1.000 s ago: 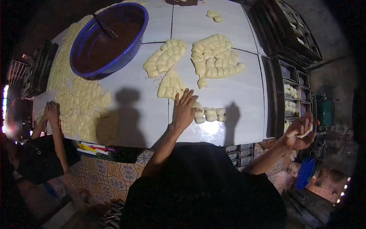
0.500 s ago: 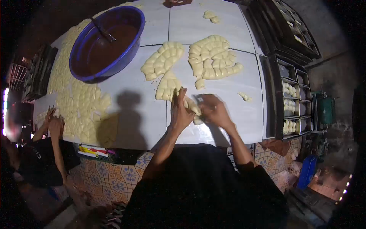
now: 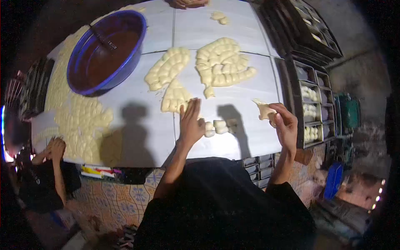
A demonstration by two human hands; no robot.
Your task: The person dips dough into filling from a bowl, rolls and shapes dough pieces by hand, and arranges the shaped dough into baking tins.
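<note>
My left hand rests on the white table with its fingers stretched out, beside the lower end of a strip of scored dough. Just right of its thumb sit several small rounded dough pieces in a short row, partly in shadow. Farther right, my right hand is closed in a pinch on a ragged piece of dough, near the table's right side. Above my hands lie a long sheet of scored dough and a curled one.
A blue basin of brown liquid with a brush stands at left. Dark tray racks holding dough pieces line the right edge. At far left, a co-worker's hands are by more cut dough.
My right hand has moved away to the right and now holds a ragged dough piece. The small pieces beside my left hand have come into view. My left hand has barely moved.
</note>
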